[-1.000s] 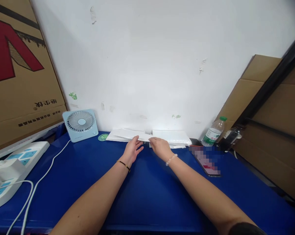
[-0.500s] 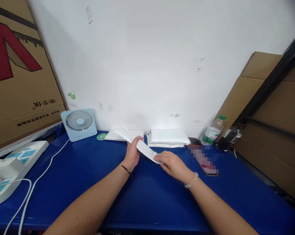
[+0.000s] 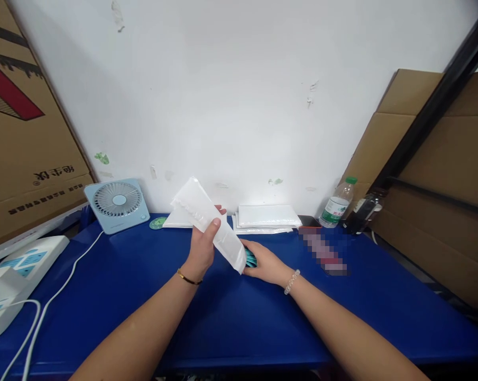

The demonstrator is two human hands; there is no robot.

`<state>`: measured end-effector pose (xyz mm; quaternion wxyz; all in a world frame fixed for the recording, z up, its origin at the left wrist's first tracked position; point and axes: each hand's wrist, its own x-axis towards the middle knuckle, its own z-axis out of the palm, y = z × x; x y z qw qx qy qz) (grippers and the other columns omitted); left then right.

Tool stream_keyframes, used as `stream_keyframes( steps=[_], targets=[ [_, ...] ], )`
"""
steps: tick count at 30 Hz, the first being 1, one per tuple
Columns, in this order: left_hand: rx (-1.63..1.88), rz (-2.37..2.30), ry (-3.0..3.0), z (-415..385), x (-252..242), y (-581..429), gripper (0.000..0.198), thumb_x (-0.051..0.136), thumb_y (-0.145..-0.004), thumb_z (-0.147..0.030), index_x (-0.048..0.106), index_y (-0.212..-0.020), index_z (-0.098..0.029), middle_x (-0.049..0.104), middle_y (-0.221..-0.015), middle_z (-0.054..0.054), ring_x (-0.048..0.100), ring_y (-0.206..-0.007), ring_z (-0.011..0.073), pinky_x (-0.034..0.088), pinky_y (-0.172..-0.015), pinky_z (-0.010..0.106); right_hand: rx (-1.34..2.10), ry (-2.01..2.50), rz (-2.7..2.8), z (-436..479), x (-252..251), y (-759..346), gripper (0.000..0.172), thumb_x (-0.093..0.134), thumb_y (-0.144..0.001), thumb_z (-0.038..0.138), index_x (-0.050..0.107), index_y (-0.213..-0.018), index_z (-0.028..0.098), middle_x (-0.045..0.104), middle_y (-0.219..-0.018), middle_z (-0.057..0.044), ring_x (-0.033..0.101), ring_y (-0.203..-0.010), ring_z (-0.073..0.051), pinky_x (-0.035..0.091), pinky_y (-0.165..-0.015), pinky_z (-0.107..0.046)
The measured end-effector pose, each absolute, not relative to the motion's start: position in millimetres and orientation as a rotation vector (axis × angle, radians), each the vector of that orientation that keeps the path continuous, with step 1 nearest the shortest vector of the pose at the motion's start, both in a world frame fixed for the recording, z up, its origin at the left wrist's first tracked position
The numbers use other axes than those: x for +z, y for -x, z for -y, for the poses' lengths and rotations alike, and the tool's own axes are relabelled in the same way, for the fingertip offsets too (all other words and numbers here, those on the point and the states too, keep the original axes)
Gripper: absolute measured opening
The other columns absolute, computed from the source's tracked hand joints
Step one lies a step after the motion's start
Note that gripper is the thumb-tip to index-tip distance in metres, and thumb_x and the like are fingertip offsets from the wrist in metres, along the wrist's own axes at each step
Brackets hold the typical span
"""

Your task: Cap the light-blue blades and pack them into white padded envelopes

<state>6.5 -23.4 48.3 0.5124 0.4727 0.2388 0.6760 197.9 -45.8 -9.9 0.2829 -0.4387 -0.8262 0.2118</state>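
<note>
My left hand (image 3: 202, 244) is closed round a long white padded pouch (image 3: 209, 222), held tilted above the blue table (image 3: 239, 317). My right hand (image 3: 263, 262) rests on the table at the pouch's lower end, fingers curled over a small teal thing (image 3: 250, 259) that is mostly hidden. Behind the hands, against the wall, lie two flat piles of white pouches (image 3: 268, 217), one of them partly behind my left hand (image 3: 175, 219).
A light blue desk fan (image 3: 117, 205) stands at the back left with its white cable (image 3: 52, 301) running forward. White power strips (image 3: 9, 275) lie at the far left. A plastic bottle (image 3: 336, 203), a phone (image 3: 322, 248) and cardboard boxes (image 3: 441, 190) are on the right.
My left hand has lifted one white pouch off the back pile and raised it toward me. My right hand has drawn back to the table and now covers a teal thing.
</note>
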Motion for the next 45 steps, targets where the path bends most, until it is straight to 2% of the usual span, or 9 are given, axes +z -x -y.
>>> stream_keyframes(
  steps=[5, 11, 15, 18, 21, 26, 30, 35, 45],
  targets=[
    [1.626, -0.643, -1.378, 22, 77, 27, 0.053, 0.058, -0.075, -0.048, 0.053, -0.116, -0.015, 0.064, -0.107, 0.013, 0.060, -0.100, 0.0283, 0.050, -0.072, 0.035, 0.460, 1.256, 2.430, 43, -12, -209, 0.061, 0.050, -0.086, 0.053, 0.041, -0.138, 0.022, 0.038, -0.145, -0.010, 0.029, -0.135, -0.029, 0.026, -0.111, -0.046],
    [1.322, -1.001, -1.998, 19, 101, 59, 0.070, 0.056, -0.076, -0.050, 0.038, -0.135, -0.018, 0.056, -0.123, 0.012, 0.055, -0.109, 0.0287, 0.046, -0.087, 0.038, 0.420, 1.267, 2.535, 44, -10, -209, 0.062, 0.037, -0.090, 0.057, 0.033, -0.143, 0.025, 0.028, -0.150, -0.006, 0.021, -0.139, -0.027, 0.020, -0.113, -0.046],
    [0.616, -1.461, -2.438, 3, 86, 66, 0.082, 0.061, -0.069, -0.051, 0.033, -0.140, -0.023, 0.056, -0.126, 0.011, 0.055, -0.110, 0.0314, 0.041, -0.092, 0.042, 0.400, 1.254, 2.474, 45, 0, -217, 0.056, 0.035, -0.092, 0.053, 0.037, -0.141, 0.026, 0.034, -0.148, -0.006, 0.028, -0.137, -0.025, 0.020, -0.113, -0.046],
    [0.056, -1.704, -2.488, -15, 63, 72, 0.093, 0.068, -0.058, -0.049, 0.036, -0.140, -0.022, 0.057, -0.123, 0.016, 0.053, -0.110, 0.0374, 0.037, -0.093, 0.052, 0.306, 1.309, 2.303, 43, 11, -239, 0.045, 0.037, -0.094, 0.044, 0.047, -0.133, 0.025, 0.043, -0.141, -0.007, 0.040, -0.129, -0.024, 0.033, -0.107, -0.041],
    [-0.031, -1.687, -2.500, -24, 47, 71, 0.109, 0.075, -0.046, -0.053, 0.032, -0.142, -0.024, 0.043, -0.138, 0.017, 0.038, -0.126, 0.0399, 0.031, -0.098, 0.053, 0.212, 1.358, 2.232, 39, 15, -262, 0.031, 0.043, -0.092, 0.033, 0.062, -0.113, 0.021, 0.060, -0.116, -0.010, 0.054, -0.109, -0.022, 0.042, -0.096, -0.039],
    [0.395, -1.311, -2.607, -12, 32, 32, 0.042, 0.052, -0.080, -0.043, 0.059, -0.116, -0.022, 0.058, -0.121, 0.009, 0.050, -0.114, 0.0256, 0.037, -0.096, 0.036, 0.281, 1.422, 2.197, 31, 3, -264, 0.018, 0.053, -0.086, 0.029, 0.066, -0.095, 0.020, 0.061, -0.096, -0.008, 0.057, -0.092, -0.021, 0.046, -0.082, -0.035],
    [0.377, -1.218, -2.642, -4, 17, 3, 0.022, 0.054, -0.079, -0.032, 0.065, -0.094, -0.020, 0.065, -0.098, 0.008, 0.054, -0.101, 0.0260, 0.040, -0.085, 0.035, 0.370, 1.421, 2.172, 23, -10, -245, 0.017, 0.060, -0.082, 0.031, 0.065, -0.093, 0.020, 0.058, -0.094, -0.006, 0.055, -0.090, -0.020, 0.045, -0.079, -0.033],
    [0.325, -1.165, -2.534, -5, 12, 3, 0.016, 0.054, -0.076, -0.032, 0.064, -0.080, -0.020, 0.064, -0.083, 0.005, 0.057, -0.080, 0.0208, 0.040, -0.067, 0.028, 0.516, 1.393, 2.176, 22, -11, -237, 0.011, 0.061, -0.080, 0.029, 0.062, -0.077, 0.018, 0.057, -0.085, -0.003, 0.053, -0.079, -0.017, 0.044, -0.071, -0.029],
    [0.221, -0.982, -2.469, 8, 23, 4, 0.024, 0.054, -0.077, -0.041, 0.064, -0.084, -0.021, 0.063, -0.072, 0.001, 0.054, -0.065, 0.0164, 0.032, -0.056, 0.024, 0.694, 1.284, 2.277, 38, 0, -237, 0.012, 0.061, -0.080, 0.028, 0.066, -0.085, 0.019, 0.060, -0.080, -0.002, 0.052, -0.066, -0.012, 0.042, -0.059, -0.024]
  ],
)
